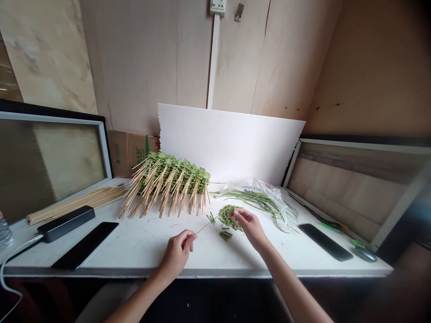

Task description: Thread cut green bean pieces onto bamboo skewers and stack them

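Note:
My left hand [178, 252] is closed in a pinch on the blunt end of a thin bamboo skewer [203, 227], which points up and to the right. By the skewer's upper part are a few short green stem pieces [211, 218]; whether they are threaded on it, I cannot tell. The fingers of my right hand [248, 224] are pinched together at the edge of a pile of cut green stems [226, 214] that look like garlic scapes. What sits between those fingertips is too small to make out. A smaller cluster of cut pieces [225, 234] lies just in front of the pile.
Filled skewers [175, 179] are stacked at the back left, their bare ends toward me. Loose bamboo skewers [81, 202], a black box [67, 223] and a phone [85, 246] lie left. Long green stems [256, 198] in a plastic bag, another dark phone [325, 242] and a mouse [365, 254] lie right.

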Motion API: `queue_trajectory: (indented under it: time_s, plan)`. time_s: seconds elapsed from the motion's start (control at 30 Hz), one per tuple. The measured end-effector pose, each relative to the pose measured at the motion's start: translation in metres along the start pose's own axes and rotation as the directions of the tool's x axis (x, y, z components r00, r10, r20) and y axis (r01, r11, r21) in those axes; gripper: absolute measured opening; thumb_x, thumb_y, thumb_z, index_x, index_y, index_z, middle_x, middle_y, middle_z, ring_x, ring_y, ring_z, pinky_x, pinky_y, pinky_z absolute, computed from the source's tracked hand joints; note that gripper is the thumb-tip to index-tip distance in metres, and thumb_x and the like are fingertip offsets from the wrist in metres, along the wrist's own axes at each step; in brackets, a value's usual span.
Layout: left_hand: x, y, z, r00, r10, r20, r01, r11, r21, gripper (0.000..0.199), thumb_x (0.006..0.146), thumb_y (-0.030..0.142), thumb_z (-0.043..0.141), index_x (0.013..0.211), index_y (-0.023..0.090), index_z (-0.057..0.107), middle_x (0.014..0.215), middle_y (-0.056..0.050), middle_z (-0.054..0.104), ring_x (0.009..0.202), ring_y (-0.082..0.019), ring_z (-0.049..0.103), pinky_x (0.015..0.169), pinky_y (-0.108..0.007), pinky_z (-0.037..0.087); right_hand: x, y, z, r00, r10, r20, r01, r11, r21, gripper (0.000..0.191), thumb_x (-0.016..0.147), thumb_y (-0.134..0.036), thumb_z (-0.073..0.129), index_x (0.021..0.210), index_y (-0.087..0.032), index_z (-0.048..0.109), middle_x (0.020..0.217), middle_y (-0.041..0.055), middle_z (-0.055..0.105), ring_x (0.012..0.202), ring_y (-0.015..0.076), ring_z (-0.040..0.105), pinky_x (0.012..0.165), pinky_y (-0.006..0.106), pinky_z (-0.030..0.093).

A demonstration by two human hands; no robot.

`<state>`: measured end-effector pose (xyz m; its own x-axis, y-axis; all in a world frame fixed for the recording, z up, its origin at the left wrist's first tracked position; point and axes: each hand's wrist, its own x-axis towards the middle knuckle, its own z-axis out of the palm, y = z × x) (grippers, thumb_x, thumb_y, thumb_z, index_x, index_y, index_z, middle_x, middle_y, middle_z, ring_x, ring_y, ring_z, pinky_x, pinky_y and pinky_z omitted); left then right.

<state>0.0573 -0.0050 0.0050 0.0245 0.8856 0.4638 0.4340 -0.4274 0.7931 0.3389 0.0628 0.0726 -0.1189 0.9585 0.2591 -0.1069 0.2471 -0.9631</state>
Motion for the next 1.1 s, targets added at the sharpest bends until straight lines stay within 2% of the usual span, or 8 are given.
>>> queue_trajectory:
  time_s: [0.13,0.27,0.43,0.6,0.77,0.9,1.1]
  plan:
    - [0.0004,0.0003,0.0,1.0,-0.011,0.023,0.011,1.0,0.013,0.036,0.103,0.045,0.049,0.088,0.018,0.066,0.062,0.002,0.056,0.054,-0.013,0.05,0.058,-0.023,0.039,0.0023,0.0041,-0.0045,0.996,0.076,-0.038,-0.068,0.98,0.187,0.042,0.069,-0.051,0.09,0.099,-0.023,0.08,0.09,0.004,0.078,0.085,0.0209,0.068,0.074,0.031,0.051]
    - [0.0007,0.0008,0.0002,0.999,-0.015,0.04,0.015,1.0,0.007,0.037,0.103,0.045,0.049,0.086,0.017,0.066,0.062,0.003,0.055,0.055,-0.013,0.049,0.058,-0.023,0.038,0.005,0.0059,-0.0072,0.992,0.09,-0.084,-0.066,0.962,0.263,0.04,0.064,-0.047,0.094,0.094,-0.024,0.081,0.09,0.0034,0.078,0.09,0.0209,0.069,0.08,0.03,0.053]
    - [0.0002,0.0004,0.0003,0.999,-0.01,0.037,0.01,1.0,0.007,0.036,0.102,0.044,0.05,0.086,0.017,0.067,0.061,0.003,0.054,0.055,-0.013,0.049,0.058,-0.022,0.038,0.0036,0.0014,-0.0059,0.995,0.08,-0.059,-0.063,0.965,0.255,0.034,0.069,-0.048,0.091,0.089,-0.023,0.082,0.092,0.0042,0.079,0.087,0.0206,0.07,0.079,0.031,0.055]
    - [0.0002,0.0002,0.0005,0.999,-0.012,0.046,0.011,1.0,0.017,0.035,0.102,0.043,0.05,0.085,0.017,0.068,0.061,0.002,0.055,0.054,-0.012,0.048,0.056,-0.022,0.037,0.0012,-0.0012,-0.0029,0.998,0.063,-0.016,-0.058,0.975,0.216,0.032,0.075,-0.052,0.086,0.087,-0.022,0.081,0.097,0.0076,0.08,0.094,0.0253,0.073,0.081,0.034,0.056]
    - [-0.0003,-0.0008,0.0008,0.999,-0.016,0.048,0.015,1.0,0.02,0.037,0.102,0.044,0.05,0.086,0.017,0.069,0.062,0.002,0.056,0.053,-0.012,0.048,0.057,-0.022,0.038,0.0016,0.0012,-0.0019,0.998,0.054,-0.026,-0.046,0.967,0.25,0.032,0.071,-0.047,0.09,0.09,-0.022,0.081,0.094,0.0069,0.081,0.097,0.0281,0.075,0.088,0.038,0.056]
    - [-0.0001,0.0001,-0.0004,0.998,-0.016,0.056,0.015,1.0,0.024,0.038,0.103,0.046,0.049,0.087,0.017,0.069,0.063,0.001,0.056,0.055,-0.013,0.049,0.057,-0.023,0.038,0.0015,0.0023,-0.0026,0.995,0.074,-0.068,-0.053,0.96,0.275,0.042,0.062,-0.042,0.096,0.096,-0.024,0.081,0.093,0.0047,0.081,0.096,0.0279,0.076,0.086,0.038,0.057]
    - [0.0004,0.0029,-0.0013,0.998,-0.016,0.062,0.015,1.0,0.024,0.037,0.102,0.045,0.048,0.087,0.017,0.068,0.063,0.001,0.056,0.056,-0.013,0.05,0.058,-0.023,0.039,0.0007,0.003,-0.0023,0.996,0.07,-0.049,-0.055,0.962,0.267,0.036,0.066,-0.044,0.094,0.094,-0.025,0.082,0.089,0.0026,0.08,0.09,0.0236,0.075,0.085,0.035,0.057]
